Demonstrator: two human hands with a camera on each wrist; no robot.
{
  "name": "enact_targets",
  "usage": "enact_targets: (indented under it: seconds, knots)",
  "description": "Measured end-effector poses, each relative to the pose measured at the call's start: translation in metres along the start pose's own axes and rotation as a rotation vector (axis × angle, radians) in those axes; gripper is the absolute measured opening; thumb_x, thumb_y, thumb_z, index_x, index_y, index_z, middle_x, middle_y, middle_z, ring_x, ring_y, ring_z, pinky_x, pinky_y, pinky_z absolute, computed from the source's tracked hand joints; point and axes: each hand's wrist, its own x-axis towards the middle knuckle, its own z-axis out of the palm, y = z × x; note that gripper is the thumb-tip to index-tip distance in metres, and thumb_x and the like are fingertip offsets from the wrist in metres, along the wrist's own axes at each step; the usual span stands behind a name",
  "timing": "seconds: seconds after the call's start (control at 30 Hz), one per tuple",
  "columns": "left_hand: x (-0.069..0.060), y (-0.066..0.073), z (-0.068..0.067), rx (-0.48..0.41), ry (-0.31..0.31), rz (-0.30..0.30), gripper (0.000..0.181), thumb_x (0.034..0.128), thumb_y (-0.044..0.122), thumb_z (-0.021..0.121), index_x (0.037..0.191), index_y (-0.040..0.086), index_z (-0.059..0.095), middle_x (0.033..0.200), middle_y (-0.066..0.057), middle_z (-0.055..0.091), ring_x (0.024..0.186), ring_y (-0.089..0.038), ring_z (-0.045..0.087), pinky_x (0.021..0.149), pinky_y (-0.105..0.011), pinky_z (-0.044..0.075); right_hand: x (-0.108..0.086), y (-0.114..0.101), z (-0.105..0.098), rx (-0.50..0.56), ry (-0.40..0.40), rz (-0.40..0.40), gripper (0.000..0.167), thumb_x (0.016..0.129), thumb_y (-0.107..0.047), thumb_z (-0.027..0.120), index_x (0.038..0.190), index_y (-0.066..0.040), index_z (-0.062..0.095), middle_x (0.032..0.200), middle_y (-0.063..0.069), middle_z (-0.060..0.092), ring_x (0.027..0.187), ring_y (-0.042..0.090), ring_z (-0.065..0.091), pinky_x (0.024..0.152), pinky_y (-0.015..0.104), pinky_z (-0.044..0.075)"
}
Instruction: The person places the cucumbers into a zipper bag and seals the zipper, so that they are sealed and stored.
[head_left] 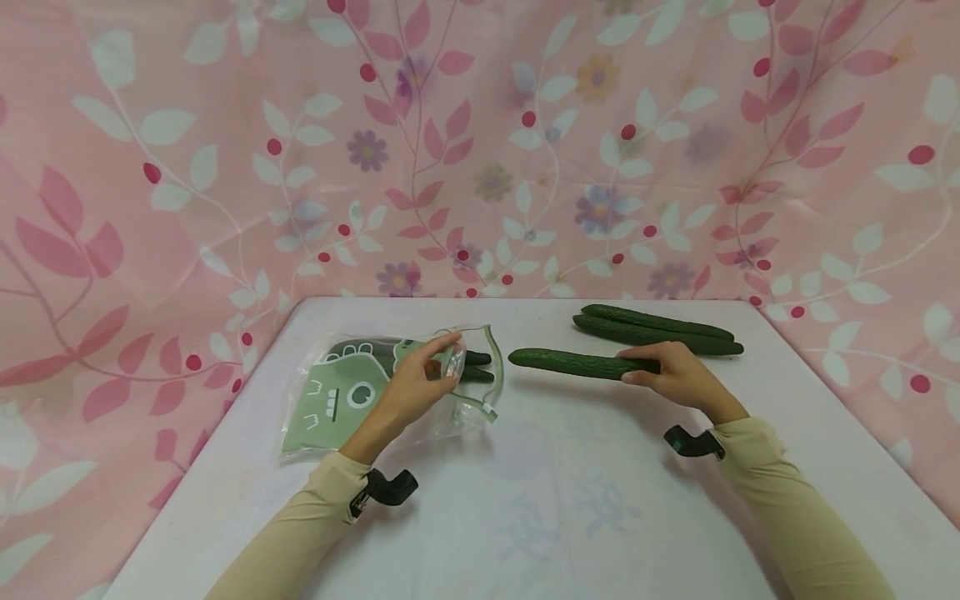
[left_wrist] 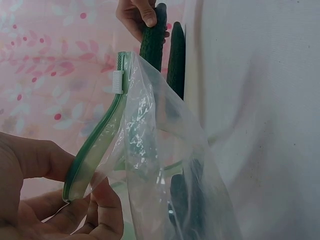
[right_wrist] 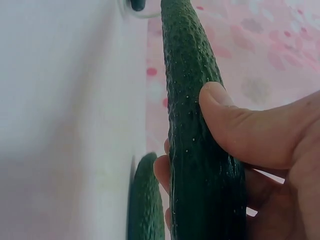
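The white table (head_left: pixel 555 508) runs back to a patterned pink cloth (head_left: pixel 480 150), its far edge straight and its far corners rounded. On the left, the clear and green bag (head_left: pixel 322 417) lies flat inside the table's left edge, with its mouth facing right; the dark ends of two bagged cucumbers (head_left: pixel 477 359) show inside, near that mouth. Two loose cucumbers (head_left: pixel 652 327) lie side by side at the far right, near the back edge and just short of the right one. Between the bag and the right hand (head_left: pixel 678 375) there is a short gap, crossed by the held cucumber (head_left: pixel 566 363), whose free tip points left at the mouth and stops just short of it; a wide stretch of table opens toward the near side. The left forearm reaches in from the near left, its hand over the bag's mouth; that grip is nearly closed, thumb and fingers pinching the bag's green zip strip (left_wrist: pixel 95 140), with the white slider (left_wrist: pixel 118 82) farther along. The right forearm angles in from the near right; its grip is closed round the cucumber's rear part, thumb on one side and fingers on the other, carrying it above the table, roughly level.
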Motion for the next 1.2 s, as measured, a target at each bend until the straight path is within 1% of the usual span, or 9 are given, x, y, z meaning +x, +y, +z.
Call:
enact_targets:
  seconds: [0.1,0.3,0.4,0.53,0.57,0.67,0.8,1.1,1.2]
  knots:
    - [0.0,0.0,0.0,-0.002,-0.004,-0.002,0.063,0.0889,0.003,0.067,0.147,0.022,0.052,0.135,-0.011,0.058,0.099,-0.026,0.063,0.072,-0.031,0.051,0.003,-0.004,0.003,0.013,-0.002,-0.01,0.036,0.09,-0.024,0.075,0.122,-0.008,0.073,0.055,-0.011,0.03,0.047,0.001,0.023,0.05,0.025,0.03]
    - [-0.001,-0.002,-0.001,-0.005,-0.007,0.002,0.063,0.0888,0.002,0.066,0.147,0.022,0.051,0.138,-0.011,0.056,0.1,-0.026,0.062,0.072,-0.032,0.051,0.009,-0.009,0.011,0.028,-0.005,-0.017,0.035,0.09,-0.023,0.075,0.121,-0.008,0.073,0.056,-0.01,0.038,0.049,0.002,0.029,0.053,0.025,0.032]
    - [-0.001,-0.001,-0.001,0.004,-0.003,0.001,0.064,0.088,0.002,0.067,0.147,0.023,0.052,0.138,-0.01,0.056,0.101,-0.026,0.063,0.072,-0.032,0.051,0.013,-0.013,0.015,0.036,-0.01,-0.023,0.035,0.089,-0.023,0.075,0.121,-0.009,0.073,0.055,-0.009,0.038,0.048,0.002,0.028,0.053,0.025,0.031]
    - [-0.002,-0.002,-0.001,0.012,-0.004,0.005,0.064,0.0875,0.003,0.067,0.147,0.023,0.052,0.141,-0.01,0.055,0.103,-0.027,0.062,0.072,-0.031,0.051,0.019,-0.019,0.021,0.04,-0.014,-0.034,0.035,0.089,-0.024,0.076,0.121,-0.01,0.073,0.057,-0.009,0.045,0.048,0.003,0.029,0.054,0.025,0.032]
    - [-0.002,-0.002,-0.001,0.015,-0.004,0.007,0.064,0.0874,0.003,0.067,0.147,0.022,0.052,0.142,-0.011,0.054,0.103,-0.027,0.062,0.071,-0.031,0.051,0.021,-0.021,0.023,0.042,-0.013,-0.038,0.035,0.089,-0.024,0.076,0.121,-0.01,0.073,0.059,-0.008,0.048,0.048,0.003,0.03,0.055,0.025,0.033]
    - [-0.002,-0.002,-0.001,0.009,-0.011,0.01,0.064,0.0879,0.004,0.066,0.147,0.023,0.051,0.145,-0.011,0.051,0.104,-0.028,0.062,0.071,-0.031,0.051,0.027,-0.026,0.029,0.055,-0.012,-0.054,0.034,0.089,-0.023,0.076,0.121,-0.011,0.073,0.072,-0.006,0.063,0.052,0.004,0.037,0.057,0.026,0.035]
    - [-0.002,-0.001,0.0,0.009,-0.014,0.009,0.064,0.0881,0.005,0.067,0.147,0.024,0.051,0.146,-0.01,0.05,0.104,-0.028,0.062,0.071,-0.032,0.051,0.034,-0.032,0.038,0.076,-0.019,-0.077,0.033,0.09,-0.022,0.075,0.12,-0.011,0.073,0.094,-0.003,0.072,0.062,0.007,0.047,0.062,0.027,0.04]
    - [-0.001,-0.002,0.001,0.018,-0.008,0.004,0.066,0.0866,0.003,0.067,0.147,0.025,0.051,0.142,-0.01,0.054,0.099,-0.026,0.063,0.07,-0.032,0.051,0.05,-0.05,0.06,0.077,-0.034,-0.115,0.03,0.09,-0.019,0.075,0.118,-0.01,0.074,0.106,0.001,0.074,0.081,0.009,0.059,0.074,0.029,0.047]
    - [0.0,-0.001,0.001,0.012,-0.015,0.006,0.066,0.0864,0.003,0.067,0.147,0.024,0.051,0.142,-0.01,0.054,0.097,-0.026,0.063,0.069,-0.032,0.051,0.054,-0.054,0.067,0.081,-0.042,-0.126,0.029,0.089,-0.019,0.075,0.117,-0.009,0.074,0.105,0.002,0.074,0.081,0.01,0.059,0.073,0.029,0.048]
